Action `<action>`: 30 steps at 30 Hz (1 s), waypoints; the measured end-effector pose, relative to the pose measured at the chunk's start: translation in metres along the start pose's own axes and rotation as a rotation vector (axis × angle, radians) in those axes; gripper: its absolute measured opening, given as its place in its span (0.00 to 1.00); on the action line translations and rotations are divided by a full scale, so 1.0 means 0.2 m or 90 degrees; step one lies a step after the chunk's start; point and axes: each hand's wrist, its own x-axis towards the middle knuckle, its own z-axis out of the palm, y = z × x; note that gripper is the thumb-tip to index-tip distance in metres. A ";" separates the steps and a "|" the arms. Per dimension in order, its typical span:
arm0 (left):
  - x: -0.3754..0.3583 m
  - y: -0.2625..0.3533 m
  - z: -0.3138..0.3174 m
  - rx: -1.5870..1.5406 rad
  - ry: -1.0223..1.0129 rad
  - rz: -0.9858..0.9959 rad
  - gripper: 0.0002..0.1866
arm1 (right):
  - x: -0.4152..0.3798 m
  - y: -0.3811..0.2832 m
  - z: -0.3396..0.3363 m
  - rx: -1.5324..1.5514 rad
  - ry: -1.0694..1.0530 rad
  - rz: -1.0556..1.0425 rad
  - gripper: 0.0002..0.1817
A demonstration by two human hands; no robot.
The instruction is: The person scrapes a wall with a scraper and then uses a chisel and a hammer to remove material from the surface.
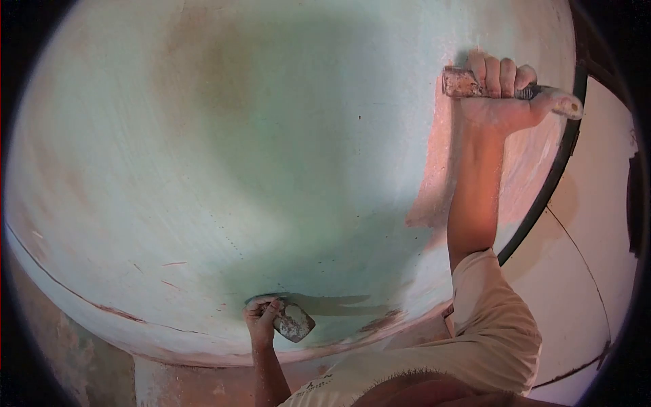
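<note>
My right hand (498, 91) is raised at the upper right, its fingers wrapped round the dark handle of a scraper (461, 83). The tool lies across the hand, its worn, stained end pointing left against the wall, where a pinkish patch (430, 183) borders the pale green surface (305, 136). Low in the view, my left hand (263, 313) is closed on a flat, plaster-smeared blade (296, 323) near the wall's lower edge. The blade hangs to the right of the fingers, and a long shadow falls beside it.
A dark curved strip (559, 159) runs down the right side, with a pale panel (583, 224) beyond it. Cracked, chipped edging (122, 313) follows the lower left. Below it stands a rough brownish wall (88, 359).
</note>
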 end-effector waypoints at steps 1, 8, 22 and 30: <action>0.00 -0.01 -0.01 -0.011 -0.003 -0.005 0.03 | -0.01 -0.01 0.04 -0.071 0.086 -0.019 0.38; 0.01 -0.01 0.00 -0.029 0.007 -0.006 0.04 | 0.01 -0.03 -0.09 -0.010 -0.038 0.009 0.38; 0.00 0.00 -0.01 -0.036 -0.013 -0.033 0.04 | 0.01 -0.01 0.00 -0.083 0.089 -0.016 0.36; 0.01 -0.05 -0.03 -0.066 0.000 -0.022 0.04 | 0.06 -0.04 -0.03 -0.088 0.039 -0.002 0.36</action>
